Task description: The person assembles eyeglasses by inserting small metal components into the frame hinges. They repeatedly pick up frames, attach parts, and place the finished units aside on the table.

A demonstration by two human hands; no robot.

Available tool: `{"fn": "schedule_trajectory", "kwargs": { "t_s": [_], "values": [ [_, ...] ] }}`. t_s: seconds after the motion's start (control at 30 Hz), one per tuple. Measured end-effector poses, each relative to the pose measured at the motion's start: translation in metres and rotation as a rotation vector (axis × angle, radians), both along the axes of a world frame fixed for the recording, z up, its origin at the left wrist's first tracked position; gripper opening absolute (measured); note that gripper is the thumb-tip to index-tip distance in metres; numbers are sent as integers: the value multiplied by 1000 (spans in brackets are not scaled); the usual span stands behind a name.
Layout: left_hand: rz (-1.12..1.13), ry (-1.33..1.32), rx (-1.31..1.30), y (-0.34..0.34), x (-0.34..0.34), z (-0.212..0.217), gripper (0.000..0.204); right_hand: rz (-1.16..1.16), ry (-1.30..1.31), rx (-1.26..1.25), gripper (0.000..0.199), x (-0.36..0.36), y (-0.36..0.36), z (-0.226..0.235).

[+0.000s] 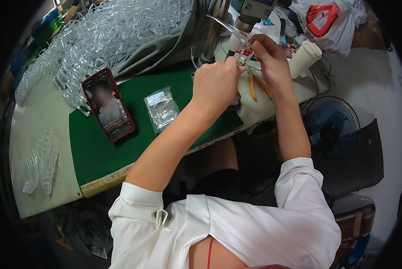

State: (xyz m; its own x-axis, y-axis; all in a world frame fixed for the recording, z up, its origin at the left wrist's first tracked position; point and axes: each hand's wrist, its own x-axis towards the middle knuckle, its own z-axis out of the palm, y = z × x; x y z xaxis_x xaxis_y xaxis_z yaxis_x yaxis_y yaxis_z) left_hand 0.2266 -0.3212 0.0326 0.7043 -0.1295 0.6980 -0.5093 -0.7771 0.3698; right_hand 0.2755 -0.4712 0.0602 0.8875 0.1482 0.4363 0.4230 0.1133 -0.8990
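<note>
Below your fingers lies a green mat [98, 148] on a pale workbench [35, 130], with a floor fan [333, 125] under its edge. You hold a clear plastic eyeglass frame [237, 36] between both hands, its long temple arm running up and away to the left from your fingertips. Your left hand [216, 83] is closed on its lower end, and your right hand [266, 56] pinches it from above. The joint between your fingers is hidden. Clear frames [115, 36] pile beyond a phone [107, 104].

Clear glossy plastic spectacle frame [237, 38] between the fingers [255, 45]; below them, matt green cloth mat [98, 148] on the counter [39, 121].
</note>
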Motion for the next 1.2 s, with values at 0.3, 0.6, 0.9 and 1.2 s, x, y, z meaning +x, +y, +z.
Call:
{"fn": "schedule_trajectory", "kwargs": {
  "t_s": [0.3, 0.6, 0.9, 1.2],
  "values": [
    [59, -65, -71, -13, 20, -6, 32, -211, -272, 8, 19, 23, -7, 8],
    [70, -34, -155, -17, 17, -7, 31, 175, -709, 412, 14, 8, -31, 114],
    [62, -123, -206, -2, 16, -16, 27, -106, -713, 442, 19, -3, -10, 112],
    [-212, 259, -978, 264, -227, -48, 28, -312, -297, -143, 33, -64, -2, -95]
  ]
}}
